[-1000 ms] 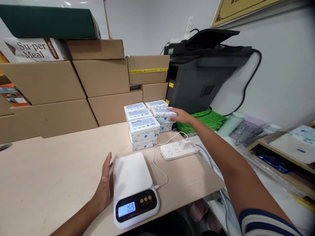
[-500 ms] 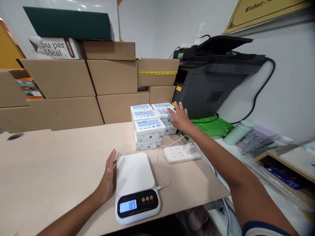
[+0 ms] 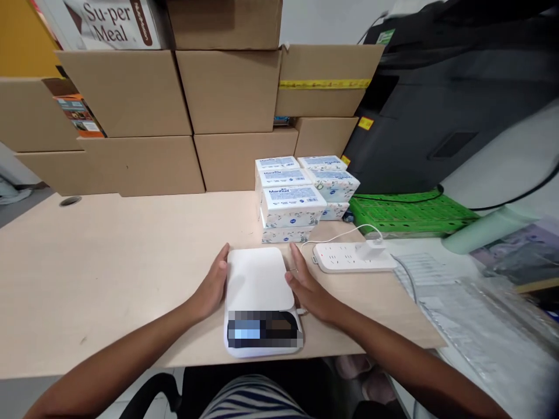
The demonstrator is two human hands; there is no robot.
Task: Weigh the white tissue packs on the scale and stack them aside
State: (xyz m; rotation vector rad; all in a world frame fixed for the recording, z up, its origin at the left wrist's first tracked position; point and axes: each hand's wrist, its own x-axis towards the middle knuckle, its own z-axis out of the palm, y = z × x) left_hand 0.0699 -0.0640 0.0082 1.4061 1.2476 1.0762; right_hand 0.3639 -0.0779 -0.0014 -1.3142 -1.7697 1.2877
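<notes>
A white digital scale (image 3: 260,280) lies flat on the table near its front edge, its platform bare. Its lower panel is blurred into blocks, so no figure can be read. Along the scale's left side is my left hand (image 3: 212,285), its thumb at the rim and fingers pointing forward. My right hand (image 3: 312,288) clasps the opposite side, thumb on the platform's right edge; its lower fingers are partly hidden. Just behind the scale, tissue packs (image 3: 293,201) with blue-and-white tops are stacked in two columns.
Right of the scale stands a white power strip (image 3: 340,258) with a plugged-in charger and cable. Cardboard boxes (image 3: 236,90) line the back of the table (image 3: 131,250). A dark printer (image 3: 437,116) and a green crate (image 3: 410,212) are at the right.
My right hand has left the tissue packs and come back to the scale's right side. My left hand stays at the left side. The view has tilted down.
</notes>
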